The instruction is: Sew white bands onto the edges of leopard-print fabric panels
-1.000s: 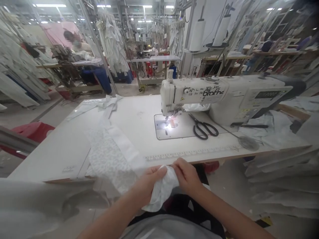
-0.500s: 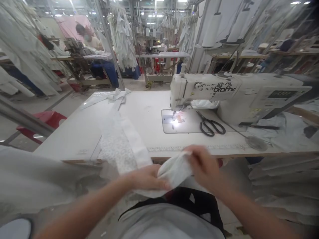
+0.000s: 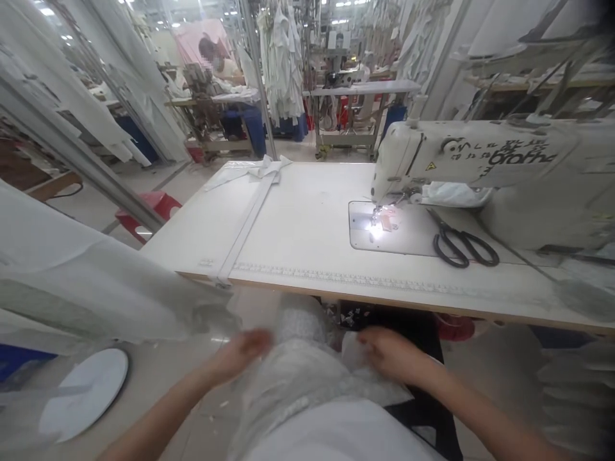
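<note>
A white patterned fabric piece (image 3: 298,365) lies bunched over my lap, below the front edge of the sewing table (image 3: 307,224). My left hand (image 3: 240,351) is on its left side and my right hand (image 3: 389,352) on its right side. Both hands are smeared by motion and their fingers are not clear. A narrow white strip (image 3: 250,218) lies on the table, running from the front edge to a bunch of strips at the far edge. The white sewing machine (image 3: 480,166) stands at the right with its needle light on.
Black scissors (image 3: 461,243) lie beside the machine's needle plate. A measuring tape runs along the table's front edge. White cloth hangs at my left, with a round white disc (image 3: 84,390) on the floor. A red stool (image 3: 148,208) and another person at a far workstation (image 3: 216,64) are beyond.
The camera has turned left and down. The fabric has come off the table onto my lap, and both hands have dropped below the table edge and spread apart.
</note>
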The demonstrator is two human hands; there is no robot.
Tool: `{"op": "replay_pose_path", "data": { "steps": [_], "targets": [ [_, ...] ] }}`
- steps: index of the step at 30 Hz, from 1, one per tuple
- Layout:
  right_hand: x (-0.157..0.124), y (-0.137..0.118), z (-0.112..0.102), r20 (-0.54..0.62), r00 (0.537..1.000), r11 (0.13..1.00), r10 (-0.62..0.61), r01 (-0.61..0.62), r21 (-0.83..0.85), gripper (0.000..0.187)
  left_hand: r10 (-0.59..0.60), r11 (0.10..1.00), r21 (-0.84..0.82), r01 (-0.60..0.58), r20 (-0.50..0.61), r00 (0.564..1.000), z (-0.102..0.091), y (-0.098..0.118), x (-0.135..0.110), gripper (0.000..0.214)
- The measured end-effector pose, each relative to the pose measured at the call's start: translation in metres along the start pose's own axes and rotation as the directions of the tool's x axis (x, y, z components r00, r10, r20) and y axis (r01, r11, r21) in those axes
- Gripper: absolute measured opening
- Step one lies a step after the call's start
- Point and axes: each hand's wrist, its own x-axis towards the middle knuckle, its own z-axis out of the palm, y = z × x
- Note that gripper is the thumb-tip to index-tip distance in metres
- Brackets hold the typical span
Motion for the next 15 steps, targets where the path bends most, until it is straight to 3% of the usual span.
{"op": "replay_pose_path", "data": {
  "steps": [2,5,8,11,15],
  "targets": [
    [0.041,-0.013,-0.004,-0.060,0.998,0.998,0.007,-0.003,0.063,0.024,0.037,0.999,-0.027,-0.037,0.016,0.999,0.014,0.000,0.011,0.031],
    [0.099,-0.037,0.002,-0.117,0.991,0.991,0.060,-0.045,0.129,0.020,0.154,0.983,-0.113,-0.145,0.079,0.985,0.023,0.008,0.026,0.025],
    [0.122,-0.047,0.015,-0.110,0.992,0.983,0.062,-0.041,0.181,0.008,0.354,0.919,-0.262,-0.294,0.222,0.909,0.022,0.023,0.041,0.028],
    [0.097,-0.043,0.013,-0.083,0.996,0.970,-0.019,0.039,0.240,0.011,0.430,0.889,-0.299,-0.347,0.288,0.855,0.011,0.039,0.057,0.030],
    [0.030,-0.041,-0.022,-0.048,0.987,0.939,-0.156,0.163,0.301,0.017,0.456,0.880,-0.292,-0.375,0.294,0.840,-0.013,0.061,0.078,0.031]
  ]
}}
